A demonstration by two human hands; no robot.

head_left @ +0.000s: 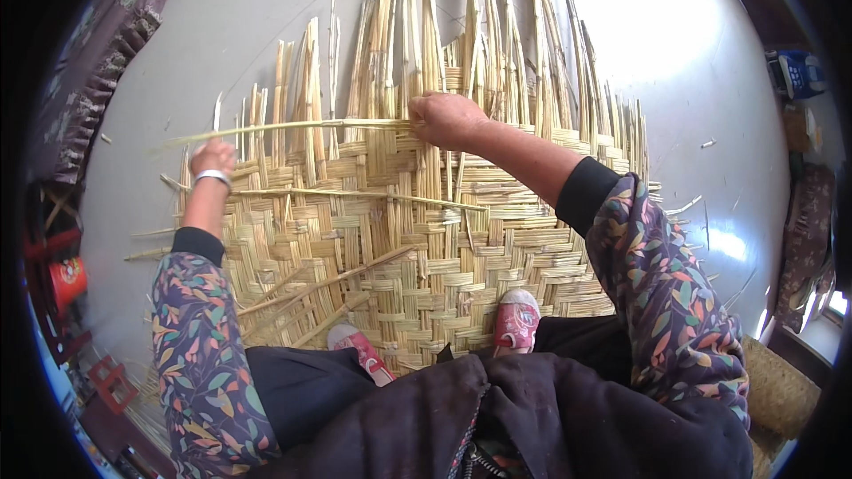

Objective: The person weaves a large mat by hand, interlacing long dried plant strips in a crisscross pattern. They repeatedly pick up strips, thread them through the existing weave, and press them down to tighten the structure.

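Note:
A half-woven mat of flat yellow reed strips lies on the grey floor, with loose upright strips fanning out at its far edge. My right hand is closed on a long reed strip that runs crosswise to the left over the upright strips. My left hand, with a pale bangle at the wrist, rests fisted on the mat's left edge, just below that strip's thin end. My two feet in pink shoes stand on the mat's near edge.
Smooth grey floor surrounds the mat. A blue object sits at the far right. A red container and red items stand at the left. A woven seat shows at the lower right.

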